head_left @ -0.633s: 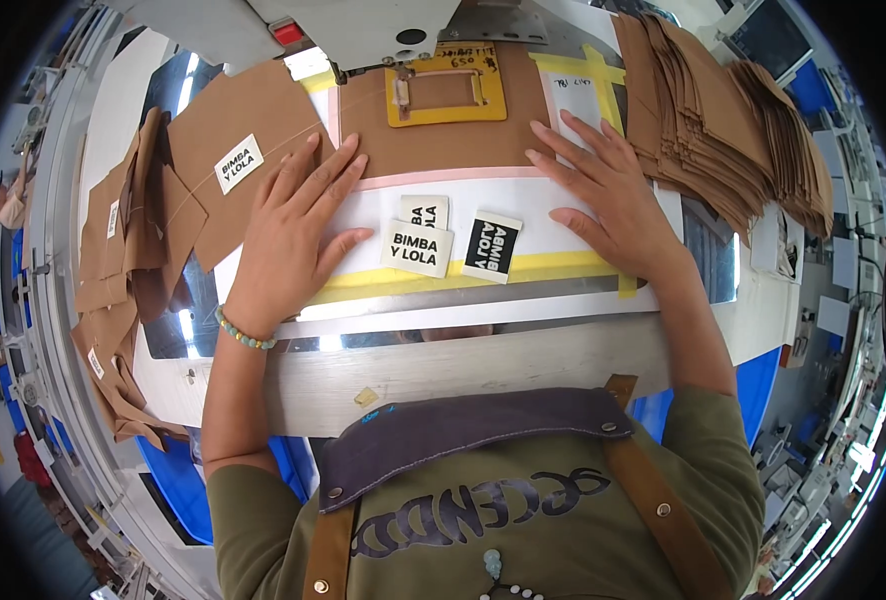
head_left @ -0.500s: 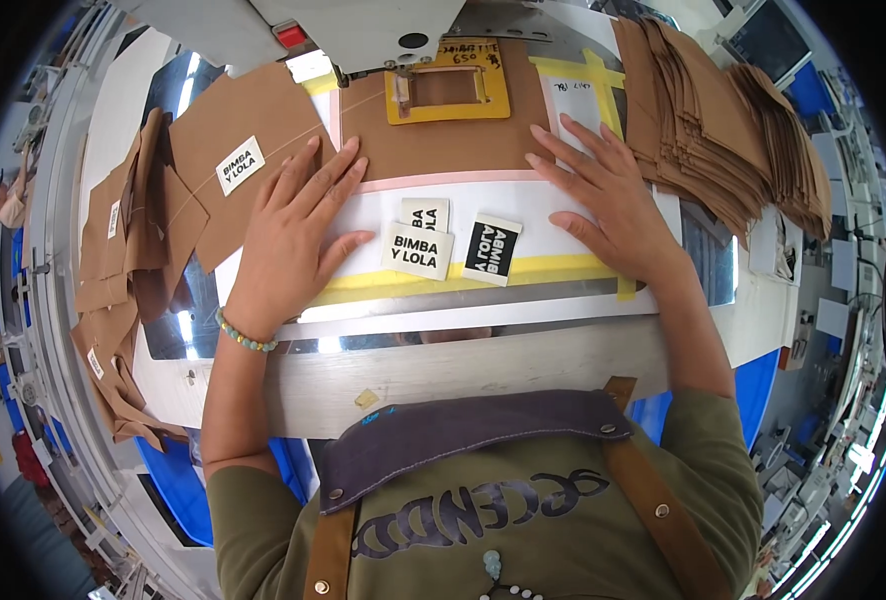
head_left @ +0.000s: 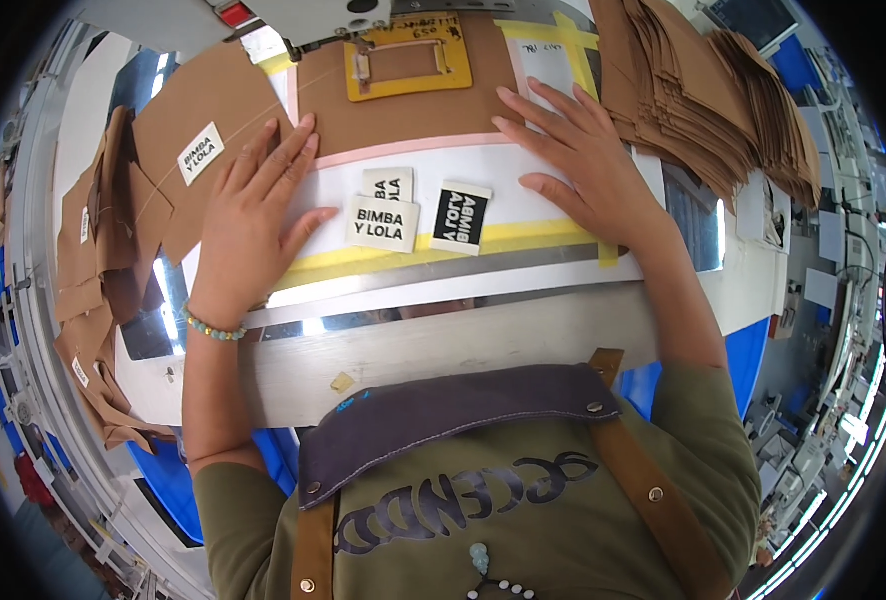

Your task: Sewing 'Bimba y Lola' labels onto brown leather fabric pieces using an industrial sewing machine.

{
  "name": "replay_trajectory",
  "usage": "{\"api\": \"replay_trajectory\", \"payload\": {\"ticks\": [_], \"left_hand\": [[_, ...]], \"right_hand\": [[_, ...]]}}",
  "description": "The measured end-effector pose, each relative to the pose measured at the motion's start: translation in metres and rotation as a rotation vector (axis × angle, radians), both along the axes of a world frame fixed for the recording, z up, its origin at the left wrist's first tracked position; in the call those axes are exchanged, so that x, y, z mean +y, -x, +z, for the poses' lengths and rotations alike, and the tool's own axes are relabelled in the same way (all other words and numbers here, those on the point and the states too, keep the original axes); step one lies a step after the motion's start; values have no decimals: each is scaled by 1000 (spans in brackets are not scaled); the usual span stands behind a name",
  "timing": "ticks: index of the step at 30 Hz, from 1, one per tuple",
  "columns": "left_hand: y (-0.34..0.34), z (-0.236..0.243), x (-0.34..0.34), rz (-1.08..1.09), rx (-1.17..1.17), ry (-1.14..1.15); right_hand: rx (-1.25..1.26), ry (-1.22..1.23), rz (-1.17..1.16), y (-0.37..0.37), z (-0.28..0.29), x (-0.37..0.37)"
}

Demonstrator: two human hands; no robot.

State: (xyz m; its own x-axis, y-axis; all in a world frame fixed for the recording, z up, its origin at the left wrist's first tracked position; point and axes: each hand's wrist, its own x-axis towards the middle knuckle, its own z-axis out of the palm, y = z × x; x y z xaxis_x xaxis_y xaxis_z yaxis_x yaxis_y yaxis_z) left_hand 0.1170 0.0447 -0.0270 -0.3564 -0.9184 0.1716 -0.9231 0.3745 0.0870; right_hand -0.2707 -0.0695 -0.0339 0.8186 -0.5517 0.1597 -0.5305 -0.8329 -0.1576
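My left hand (head_left: 251,230) lies spread with fingertips at the lower left of a brown panel (head_left: 418,125), which sits on a white template board (head_left: 328,190) edged with pink and yellow tape. My right hand (head_left: 588,180) rests spread on the board's right side, fingertips over the panel edge and taped strip. Between them lie white fabric labels (head_left: 381,222) with black lettering and a black label (head_left: 460,217) with white lettering. A yellow template plate (head_left: 408,80) with a rectangular opening is on the panel, under the machine head (head_left: 333,20).
Brown pieces (head_left: 203,90), some bearing white labels, spread at the left. Thick stacks of brown pieces (head_left: 673,110) stand at the right beside a small white box (head_left: 758,210). A screen (head_left: 748,22) is at the back right; blue bins (head_left: 743,355) show below the table edge (head_left: 443,330).
The whole scene has shifted up and slightly left in the picture as the view moved. Both hands stay spread in much the same places on the board.
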Motion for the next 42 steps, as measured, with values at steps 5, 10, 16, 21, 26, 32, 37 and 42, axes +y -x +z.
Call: {"api": "replay_trajectory", "payload": {"ticks": [5,10,16,21,26,32,37,42], "left_hand": [[-2,-7,-2,8,16,54],[10,4,-2,-41,159,175],[43,23,6,-110,542,60],[60,29,5,-98,728,-130],[67,30,2,-30,913,-204],[69,30,-7,82,1390,-517],[77,28,-18,53,1597,-740],[82,21,-21,221,1422,-605]], "right_hand": [[-187,80,154,-11,11,12],[-148,200,323,-35,12,29],[-210,3,291,-44,10,26],[-269,-277,78,-56,16,32],[-234,-438,80,-61,30,26],[-741,-318,231,-63,60,17],[-774,-510,273,-69,39,9],[-770,-993,-133,-68,47,13]]}}
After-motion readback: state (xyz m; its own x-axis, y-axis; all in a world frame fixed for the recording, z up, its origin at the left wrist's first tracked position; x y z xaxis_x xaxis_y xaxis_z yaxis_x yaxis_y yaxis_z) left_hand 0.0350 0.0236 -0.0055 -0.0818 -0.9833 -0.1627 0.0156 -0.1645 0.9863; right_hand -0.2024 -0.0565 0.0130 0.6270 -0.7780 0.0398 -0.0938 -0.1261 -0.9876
